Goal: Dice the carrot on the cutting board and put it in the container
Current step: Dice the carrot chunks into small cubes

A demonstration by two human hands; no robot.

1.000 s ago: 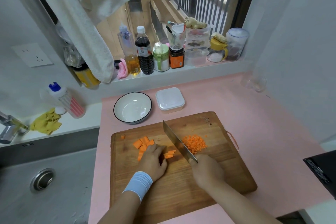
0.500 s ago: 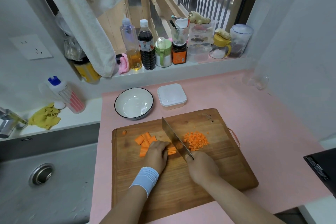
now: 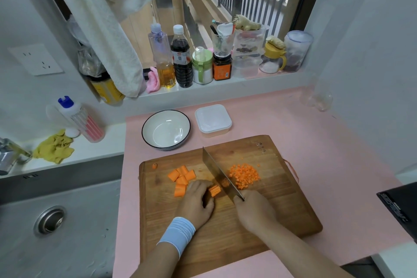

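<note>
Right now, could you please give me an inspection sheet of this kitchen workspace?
Surface: pink counter with a wooden cutting board on it.
Job's things: knife between carrot sticks and diced carrot; uncut carrot chunks at the left; container beyond the board, lid on.
Clutter: empty bowl beside the container.
Hands: left hand holds the carrot sticks; right hand grips the knife.
Cables: nothing seen.
Surroundings: sink at the left; bottles on the windowsill.
</note>
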